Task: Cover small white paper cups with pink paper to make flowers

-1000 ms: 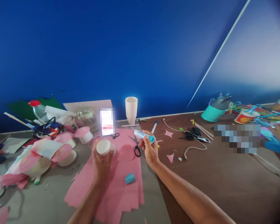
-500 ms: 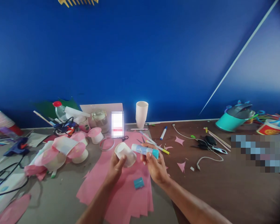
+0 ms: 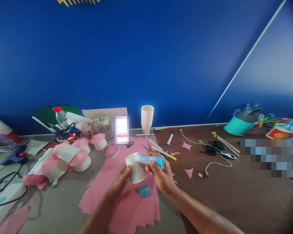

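Nearest the camera, two bare forearms reach in over a stack of pink paper sheets point(image 3: 127, 208) lying on the worktop point(image 3: 234, 195). A small teal cap point(image 3: 144, 190) rests on the pink paper just below the hands. The left hand point(image 3: 122, 180) has its fingers point(image 3: 128, 171) wrapped around a white paper cup point(image 3: 136, 167), which is tilted on its side above the paper. The right hand point(image 3: 162, 175) grips a glue stick point(image 3: 148, 159) with a teal end; its fingers point(image 3: 153, 163) are closed around the tube, which lies roughly level with its white tip touching the upper side of the cup.

Just beyond the hands lie pens point(image 3: 162, 151) and small scissors point(image 3: 130, 144) on the far edge of the pink paper, with pink paper scraps point(image 3: 189, 172) and a white cable point(image 3: 211, 165) off to the right. To the left sits a heap of pink-and-white cup pieces point(image 3: 63, 157) and a clear round lid point(image 3: 110, 150). Farther back, against the blue wall point(image 3: 136, 58), stand a stack of white cups point(image 3: 147, 118), a glass jar point(image 3: 103, 125) and a red-capped bottle point(image 3: 60, 115). A teal bucket point(image 3: 238, 125) stands at the far right.
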{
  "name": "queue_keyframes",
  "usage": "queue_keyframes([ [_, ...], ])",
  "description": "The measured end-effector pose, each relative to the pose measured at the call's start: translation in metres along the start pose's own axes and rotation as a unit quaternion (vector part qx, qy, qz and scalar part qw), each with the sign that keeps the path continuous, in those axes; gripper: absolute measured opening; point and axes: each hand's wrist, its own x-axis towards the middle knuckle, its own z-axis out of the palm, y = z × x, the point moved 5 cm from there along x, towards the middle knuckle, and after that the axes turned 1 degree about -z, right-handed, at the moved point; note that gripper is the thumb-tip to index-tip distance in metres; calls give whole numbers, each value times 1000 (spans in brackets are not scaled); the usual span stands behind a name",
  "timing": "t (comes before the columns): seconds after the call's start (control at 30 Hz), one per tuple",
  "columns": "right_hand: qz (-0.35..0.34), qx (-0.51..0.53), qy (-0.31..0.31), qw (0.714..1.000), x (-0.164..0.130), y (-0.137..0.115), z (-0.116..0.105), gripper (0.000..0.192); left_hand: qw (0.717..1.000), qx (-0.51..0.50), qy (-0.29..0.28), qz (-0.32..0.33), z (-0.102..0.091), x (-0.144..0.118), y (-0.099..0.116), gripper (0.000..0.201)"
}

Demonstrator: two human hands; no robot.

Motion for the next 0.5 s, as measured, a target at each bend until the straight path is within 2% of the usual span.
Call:
queue_keyframes([
  [0.27,7,-42,-2,999,5,-16,3,38,991,111,-76,23,12,1,10,63],
  [0.37,-8,-66,-4,998,5,-18,3,32,986,153,-54,39,12,2,14,59],
  [0.5,-52,-112,-7,992,3,-18,1,27,979,196,-2,62,8,4,14,64],
])
